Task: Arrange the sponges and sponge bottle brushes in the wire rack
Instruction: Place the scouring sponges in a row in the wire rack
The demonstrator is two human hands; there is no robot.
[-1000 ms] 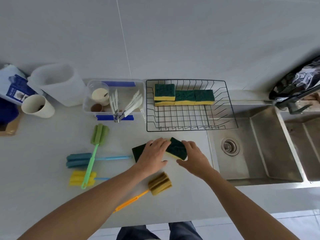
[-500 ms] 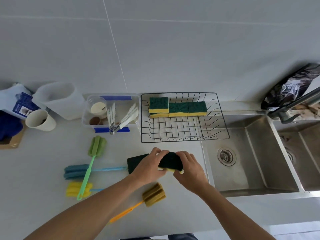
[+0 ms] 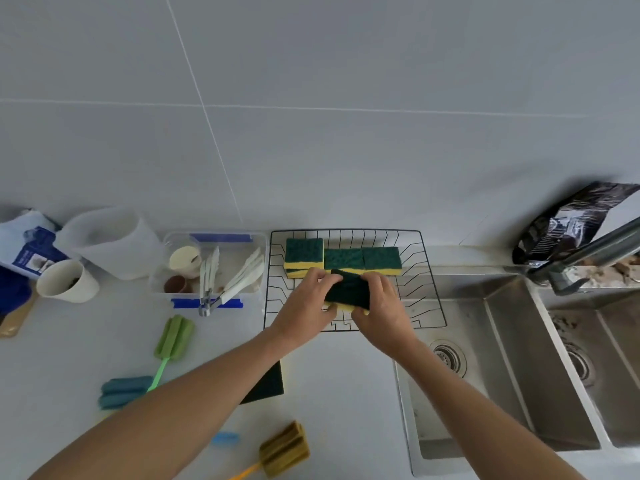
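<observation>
- Head view, held sponge point(image 3: 348, 291): a rectangular block with a dark green scouring face uppermost and a yellow foam layer beneath, visible along its near edge. It is held over the middle of the wire rack point(image 3: 431, 308), tilted slightly, in front of the sponges already stowed.
- Left hand point(image 3: 306, 304): fingers and thumb are curled round the left end of the held sponge, gripping it.
- Right hand point(image 3: 381, 306): fingers are curled over the right end of the same sponge, thumb beneath its near edge.
- Stowed sponges point(image 3: 343, 259): green over yellow, set along the back of the rack. At the left, one point(image 3: 304, 252) is stacked on another; two more are laid side by side to its right, touching.
- Loose sponge point(image 3: 266, 384): a dark green face is seen on the counter point(image 3: 346, 393), partly hidden by the left forearm.
- Green bottle brush point(image 3: 173, 337): ribbed foam head, bright green handle, laid on the counter left of the rack.
- Blue bottle brush point(image 3: 123, 391): ribbed foam head, crossed by the green handle.
- Olive bottle brush point(image 3: 284, 448): ribbed foam head, orange handle, near the counter's front edge.
- Sink point(image 3: 502, 358): stainless, just right of the rack.
</observation>
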